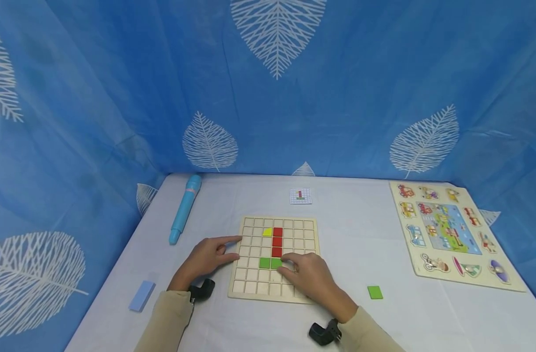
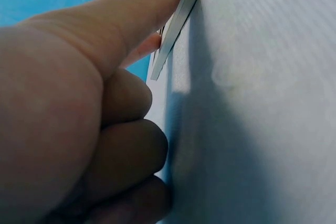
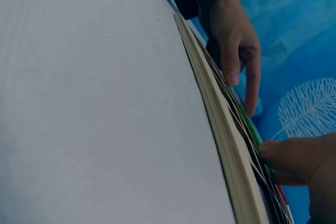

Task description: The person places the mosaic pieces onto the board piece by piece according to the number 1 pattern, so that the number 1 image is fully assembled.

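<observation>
A wooden grid board (image 1: 251, 288) lies flat on the table. In its squares sit a yellow tile with a cut corner (image 1: 267, 232), a column of red tiles (image 1: 277, 242), and two green tiles side by side. My left hand (image 1: 205, 259) touches the board's left edge with a straight thumb and index finger; its other fingers are curled in the left wrist view. With thumb and index finger, my right hand (image 1: 313, 276) pinches the right-hand green tile (image 1: 275, 263) at its right side. The right wrist view shows the thumb (image 3: 283, 153) at the board's top surface.
A loose green tile (image 1: 375, 292) lies to the right of the board. Behind the board is a small pattern card (image 1: 300, 196). A blue microphone-shaped object (image 1: 185, 209) and a light blue block (image 1: 142, 296) lie at the left, a picture puzzle (image 1: 459, 274) at the right.
</observation>
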The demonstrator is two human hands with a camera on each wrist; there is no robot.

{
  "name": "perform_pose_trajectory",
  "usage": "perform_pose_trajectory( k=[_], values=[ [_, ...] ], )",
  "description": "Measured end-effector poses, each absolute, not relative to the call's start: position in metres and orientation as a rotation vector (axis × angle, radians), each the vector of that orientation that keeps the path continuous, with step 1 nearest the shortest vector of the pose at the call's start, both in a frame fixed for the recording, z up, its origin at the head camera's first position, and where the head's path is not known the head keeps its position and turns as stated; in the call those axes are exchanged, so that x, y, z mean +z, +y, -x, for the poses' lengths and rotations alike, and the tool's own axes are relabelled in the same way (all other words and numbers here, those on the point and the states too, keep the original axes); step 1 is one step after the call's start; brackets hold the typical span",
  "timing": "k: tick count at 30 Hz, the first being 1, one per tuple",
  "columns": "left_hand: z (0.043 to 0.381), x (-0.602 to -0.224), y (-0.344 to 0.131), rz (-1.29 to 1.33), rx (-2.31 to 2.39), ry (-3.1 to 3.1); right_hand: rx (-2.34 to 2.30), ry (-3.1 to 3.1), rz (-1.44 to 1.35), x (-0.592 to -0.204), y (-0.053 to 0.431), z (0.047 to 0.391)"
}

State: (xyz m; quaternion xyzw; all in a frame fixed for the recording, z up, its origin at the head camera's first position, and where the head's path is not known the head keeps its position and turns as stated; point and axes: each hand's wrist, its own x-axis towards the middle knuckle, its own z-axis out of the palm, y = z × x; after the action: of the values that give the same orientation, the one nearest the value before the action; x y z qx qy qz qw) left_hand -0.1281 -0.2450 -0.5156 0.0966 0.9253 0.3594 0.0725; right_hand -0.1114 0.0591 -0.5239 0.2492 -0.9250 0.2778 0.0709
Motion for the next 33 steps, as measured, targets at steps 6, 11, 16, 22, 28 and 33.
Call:
perform_pose_trajectory(
  k=[6, 11, 16, 22, 28, 33],
  values=[
    [0.129, -0.517, -0.245, -0.28, 1.081, 2.78, 0.803, -2.76, -0.732, -0.526, 0.065, 0.109],
    [0.129, -0.519, -0.246, -0.272, 1.089, 2.771, 0.765, -2.723, -0.689, -0.529, 0.073, 0.103],
    [0.13, -0.518, -0.247, -0.282, 1.083, 2.767, 0.774, -2.643, -0.699, -0.532, 0.088, 0.095],
    [0.129, -0.516, -0.245, -0.281, 1.075, 2.772, 0.803, -2.58, -0.686, -0.533, 0.11, 0.084],
    [0.127, -0.517, -0.245, -0.272, 1.082, 2.771, 0.813, -2.591, -0.634, -0.536, 0.129, 0.071],
    [0.126, -0.518, -0.243, -0.273, 1.082, 2.781, 0.798, -2.563, -0.634, -0.541, 0.142, 0.061]
  ],
)
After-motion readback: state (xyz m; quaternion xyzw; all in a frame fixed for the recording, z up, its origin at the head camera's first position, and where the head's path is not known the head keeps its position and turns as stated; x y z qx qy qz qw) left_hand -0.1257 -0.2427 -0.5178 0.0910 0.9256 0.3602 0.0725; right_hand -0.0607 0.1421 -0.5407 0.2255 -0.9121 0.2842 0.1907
